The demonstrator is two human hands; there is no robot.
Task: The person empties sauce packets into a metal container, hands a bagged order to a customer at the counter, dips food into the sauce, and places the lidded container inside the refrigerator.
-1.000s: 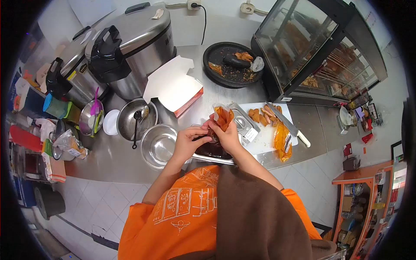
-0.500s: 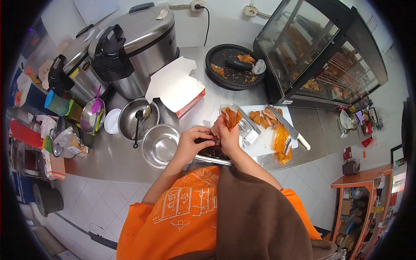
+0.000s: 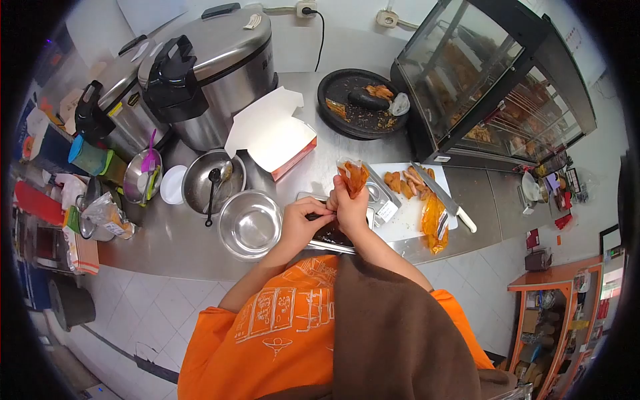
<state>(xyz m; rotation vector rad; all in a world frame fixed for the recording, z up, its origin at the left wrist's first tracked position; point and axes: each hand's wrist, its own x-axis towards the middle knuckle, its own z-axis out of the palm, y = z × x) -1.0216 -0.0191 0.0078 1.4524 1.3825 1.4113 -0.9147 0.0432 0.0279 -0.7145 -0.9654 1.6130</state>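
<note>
Above a metal tray (image 3: 343, 249) with dark contents, both hands meet. My right hand (image 3: 351, 212) is wrapped round a small plastic bag (image 3: 353, 177) of orange-brown stuff, which sticks out above the fist. My left hand (image 3: 301, 220) is closed, its fingertips pinched against the lower side of my right hand; what they pinch is too small to tell. Just right of the hands lies a clear-lidded container with a label (image 3: 387, 211). Beyond it, a white cutting board (image 3: 407, 228) bears cut brown pieces (image 3: 400, 183), a knife (image 3: 450, 203) and an orange plastic packet (image 3: 435, 223).
An empty steel bowl (image 3: 250, 225) stands left of the hands, near a bowl with ladles (image 3: 200, 175). Behind are an open white box (image 3: 270, 137), a black stone mortar (image 3: 333, 120) and large steel cookers (image 3: 233, 80). A glass display case (image 3: 460, 73) stands at right.
My right hand has turned a little, and the bag's top has shifted slightly left and up. My left hand has moved slightly, its fingers still pinched by my right hand.
</note>
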